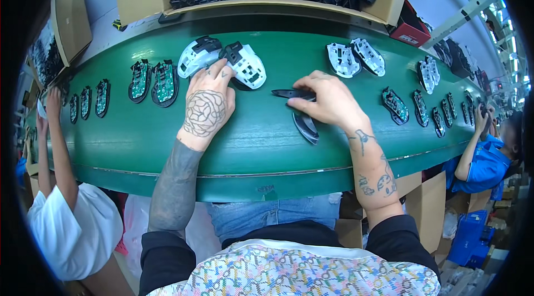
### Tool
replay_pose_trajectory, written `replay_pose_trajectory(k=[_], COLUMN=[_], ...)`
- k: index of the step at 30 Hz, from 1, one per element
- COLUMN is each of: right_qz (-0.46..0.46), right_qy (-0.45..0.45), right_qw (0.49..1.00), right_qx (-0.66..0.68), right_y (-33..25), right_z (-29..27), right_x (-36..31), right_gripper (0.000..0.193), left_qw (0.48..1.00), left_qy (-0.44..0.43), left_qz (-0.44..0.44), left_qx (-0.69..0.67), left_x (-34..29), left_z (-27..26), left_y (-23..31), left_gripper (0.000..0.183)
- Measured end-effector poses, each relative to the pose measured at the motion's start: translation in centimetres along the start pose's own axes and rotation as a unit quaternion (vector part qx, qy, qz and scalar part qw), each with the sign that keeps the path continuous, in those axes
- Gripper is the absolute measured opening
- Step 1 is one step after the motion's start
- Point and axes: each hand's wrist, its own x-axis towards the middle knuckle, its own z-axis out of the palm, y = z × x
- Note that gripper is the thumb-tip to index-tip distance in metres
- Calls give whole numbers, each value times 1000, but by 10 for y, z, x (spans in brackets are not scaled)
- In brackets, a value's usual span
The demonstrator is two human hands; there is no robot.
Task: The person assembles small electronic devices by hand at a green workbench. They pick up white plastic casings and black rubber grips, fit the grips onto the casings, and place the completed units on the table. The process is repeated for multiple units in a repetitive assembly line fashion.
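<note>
My left hand (210, 95) reaches to the back of the green table, its curled fingers on a white and black computer mouse shell (246, 66). A second white mouse shell (194, 58) lies against it on the left, partly behind my fingers. To the right, my right hand (325, 97) pinches a dark, curved mouse cover piece (285, 93) between thumb and fingers, its pointed end sticking out leftward. Just below that hand, another glossy black curved piece (306, 129) rests on the table.
Mouse bases with green circuit boards (164, 83) lie at left, more (395, 105) at right. White shells (343, 59) sit back right. A cardboard box (278, 4) of black parts stands behind the green table (250, 146). Co-workers occupy the left (72, 229) and right (481, 162).
</note>
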Motion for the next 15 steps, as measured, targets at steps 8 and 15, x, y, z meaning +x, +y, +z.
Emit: replay_pose_trajectory(k=[8, 15], right_qz=[-91, -163], right_qy=[74, 14], right_qw=[988, 981], right_qx=[100, 106], right_y=[-9, -6], right_z=[27, 14], right_x=[7, 3], right_gripper=[17, 17], left_qw=[999, 997], left_qy=[15, -41], left_qz=[-36, -47], left_qx=[-9, 37], left_x=[19, 33], left_z=[10, 35], left_y=[35, 34], left_gripper=[56, 72])
